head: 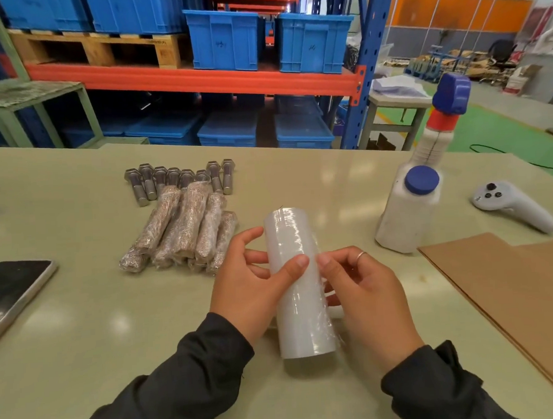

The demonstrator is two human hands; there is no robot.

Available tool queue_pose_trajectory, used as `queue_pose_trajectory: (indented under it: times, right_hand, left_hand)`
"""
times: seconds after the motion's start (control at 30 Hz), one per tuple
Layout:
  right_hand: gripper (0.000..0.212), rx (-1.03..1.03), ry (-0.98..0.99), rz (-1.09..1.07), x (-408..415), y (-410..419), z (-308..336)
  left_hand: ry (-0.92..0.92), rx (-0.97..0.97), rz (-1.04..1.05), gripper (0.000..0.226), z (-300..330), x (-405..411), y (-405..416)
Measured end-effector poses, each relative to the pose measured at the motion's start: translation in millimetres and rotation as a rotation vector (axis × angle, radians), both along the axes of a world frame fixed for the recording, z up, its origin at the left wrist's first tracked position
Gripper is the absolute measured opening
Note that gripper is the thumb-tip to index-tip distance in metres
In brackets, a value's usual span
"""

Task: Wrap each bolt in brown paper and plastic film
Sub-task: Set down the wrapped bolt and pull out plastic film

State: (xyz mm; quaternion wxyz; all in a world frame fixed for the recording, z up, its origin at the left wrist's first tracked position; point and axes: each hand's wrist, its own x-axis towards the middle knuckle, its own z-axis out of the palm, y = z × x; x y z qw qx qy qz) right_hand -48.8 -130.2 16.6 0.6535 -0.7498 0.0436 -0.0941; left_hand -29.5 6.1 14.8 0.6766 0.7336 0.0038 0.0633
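From the head camera I see my left hand (253,274) and right hand (366,294) both curled round the roll of plastic film (300,285), thumbs pressing its front, above the table (82,315). Wrapped bolts (183,230) lie left of it, bare bolts (177,179) just behind them, brown paper (512,280) at right.

Both forearms are covered by long dark sleeves, charcoal to black, of a soft matte fabric that creases and bunches near the wrists. The left sleeve (181,374) ends in a plain, loose cuff; the right sleeve (438,390) has a rumpled cuff with folds. Both hands are bare. The right hand (366,297) wears a thin, light metal ring (361,255) on one finger
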Motion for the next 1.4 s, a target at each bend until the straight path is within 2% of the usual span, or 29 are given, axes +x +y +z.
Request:
queue_pose_trajectory:
  times: [0.1, 0.2, 0.3, 0.37, 0.47, 0.6, 0.7, 0.77, 0.9, 0.97, 1.0, 1.03, 1.07, 1.13, 1.17, 1.23, 1.3, 1.4]
  right_hand:
    - [0.016, 0.008, 0.052, -0.020, 4, -6, 3]
    - [0.021, 0.166, 0.180, -0.012, 7, -10, 6]
    - [0.024, 0.250, 0.286, -0.044, 11, -12, 7]
    - [0.024, 0.256, 0.325, -0.084, 13, -14, 8]
    - [0.025, 0.127, 0.326, -0.147, 17, -19, 7]
    - [0.022, -0.286, 0.217, -0.201, 21, -29, 2]
    - [0.022, -0.367, 0.183, -0.193, 20, -30, -2]
    - [0.020, -0.367, 0.191, -0.183, 21, -30, -3]
    - [0.023, -0.267, 0.234, -0.127, 20, -28, -2]
    - [0.043, -0.221, 0.213, -0.111, 19, -28, 1]
    - [0.053, -0.234, 0.184, -0.099, 18, -29, 2]
    - [0.054, -0.256, 0.155, -0.090, 17, -29, 2]
    - [0.045, -0.262, 0.137, -0.084, 17, -29, 4]
    - [0.022, -0.207, 0.119, -0.113, 16, -31, 6]
    - [0.018, -0.158, 0.111, -0.142, 16, -33, 7]
    - [0.016, -0.037, 0.101, -0.193, 17, -39, 9]
    - [0.017, 0.057, 0.105, -0.226, 17, -43, 11]
    - [0.020, 0.089, 0.113, -0.250, 18, -43, 11]
  left_hand:
    - [0.010, 0.023, 0.023, 0.083, 1, -1, -2]
    - [0.031, 0.006, 0.000, 0.085, 0, -2, -3]
    - [0.108, -0.143, -0.045, 0.082, 2, -2, -4]
    - [0.182, -0.292, -0.106, 0.069, 1, -3, -3]
    - [0.288, -0.562, -0.240, 0.061, 1, -5, -1]
    - [0.435, -0.762, -0.360, 0.043, 2, -3, 1]
    - [0.560, -0.892, -0.413, 0.033, 6, -3, 7]
    - [0.607, -0.926, -0.418, 0.040, 6, -1, 9]
    - [0.606, -0.929, -0.446, 0.074, 6, 3, 8]
    - [0.585, -0.846, -0.478, 0.069, 5, 2, 7]
    - [0.572, -0.798, -0.481, 0.058, 4, 2, 8]
    - [0.554, -0.774, -0.474, 0.047, 5, 1, 9]
    - [0.534, -0.769, -0.469, 0.041, 6, 0, 8]
    - [0.528, -0.807, -0.475, 0.044, 5, 2, 6]
    - [0.551, -0.852, -0.479, 0.047, 5, 2, 5]
    - [0.613, -0.923, -0.475, 0.054, 5, 3, 3]
    - [0.631, -0.913, -0.442, 0.055, 4, 5, 4]
    - [0.620, -0.882, -0.410, 0.052, 5, 5, 8]
